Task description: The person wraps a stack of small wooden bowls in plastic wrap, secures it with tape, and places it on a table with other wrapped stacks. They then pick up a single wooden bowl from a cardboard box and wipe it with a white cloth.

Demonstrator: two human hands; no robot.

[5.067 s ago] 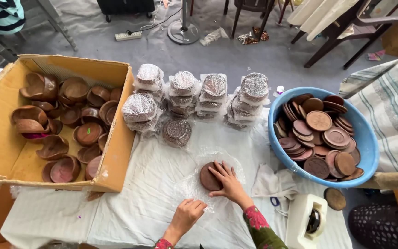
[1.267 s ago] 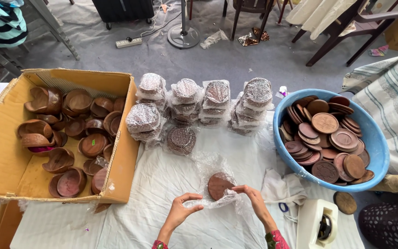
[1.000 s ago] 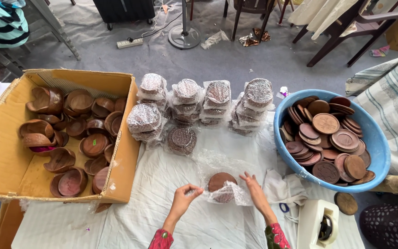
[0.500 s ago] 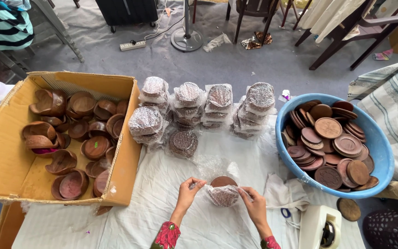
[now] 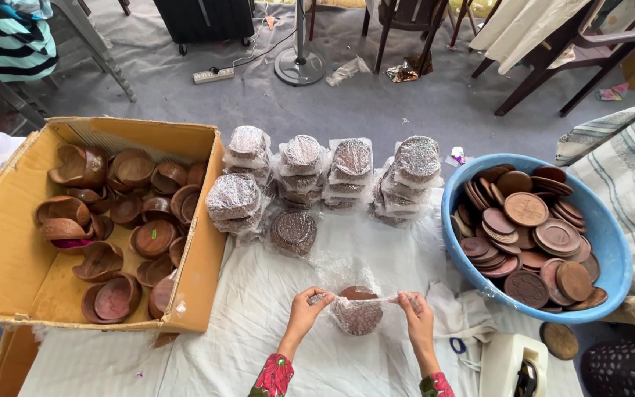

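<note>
I'm pinching bubble wrap (image 5: 361, 305) taut with left hand (image 5: 309, 303) and right hand (image 5: 413, 307) — round brown wooden disc (image 5: 358, 312) showing through, half-covered.

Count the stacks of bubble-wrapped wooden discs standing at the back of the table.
5 stacks: a front-left stack, then a back row of four. One wrapped disc lies singly in front; others may be hidden behind.

Craft packing w/shop: wrapped disc stacks (image 5: 325, 176), carton (image 5: 9, 265).
</note>
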